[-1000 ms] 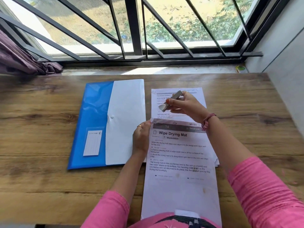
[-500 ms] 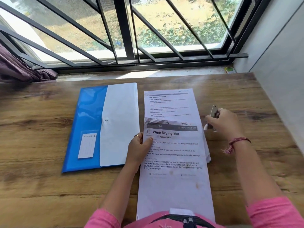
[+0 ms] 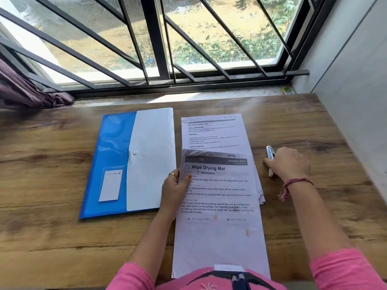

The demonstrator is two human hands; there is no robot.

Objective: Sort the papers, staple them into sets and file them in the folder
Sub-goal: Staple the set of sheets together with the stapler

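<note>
**deskwatcher:** Standing right by her. Nearest thing is the "Wipe Drying Mat" set (image 3: 219, 206), hanging off the near edge of the tabletop (image 3: 52, 237) into her lap. Left hand (image 3: 174, 191) pinches its left margin, thumb on top and fingers curled under. My guess is she's holding the pages squared so they don't fan out.

**paperjam22:** And the right hand?

**deskwatcher:** Right hand (image 3: 290, 163) is out toward the right edge, palm down, fingers curled loosely over the stapler (image 3: 269, 159), which lies flat on the wood. Can't tell if she's gripping it or just resting on it. It looks parked there to keep it clear of the sheets.

**paperjam22:** Folder?

**deskwatcher:** Blue folder (image 3: 113, 164) sits left of centre, white flap closed, just beside her left knuckles. Handy for sliding the set straight in, I reckon. Farther back a second printed sheet (image 3: 213, 132) pokes out from under the set, toward the window edge. Nothing filed that I can see.
</note>
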